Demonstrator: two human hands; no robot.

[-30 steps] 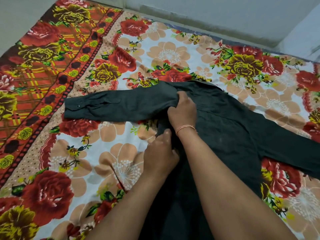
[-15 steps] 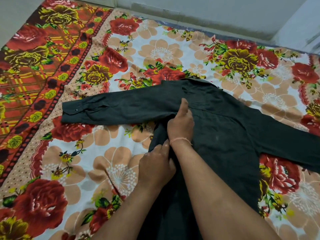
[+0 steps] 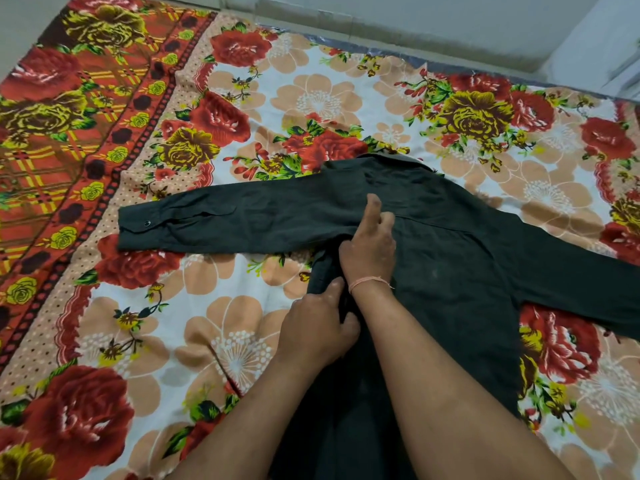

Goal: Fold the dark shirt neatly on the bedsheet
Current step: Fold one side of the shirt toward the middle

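The dark shirt (image 3: pixel 450 271) lies spread on the bedsheet (image 3: pixel 242 323), one sleeve (image 3: pixel 225 223) pointing to 9 o'clock. The left hand (image 3: pixel 318 327) pinches the side edge; the right hand (image 3: pixel 369 251) presses flat, fingers loose, holding nothing. First side fold; next the sleeve must come inward.
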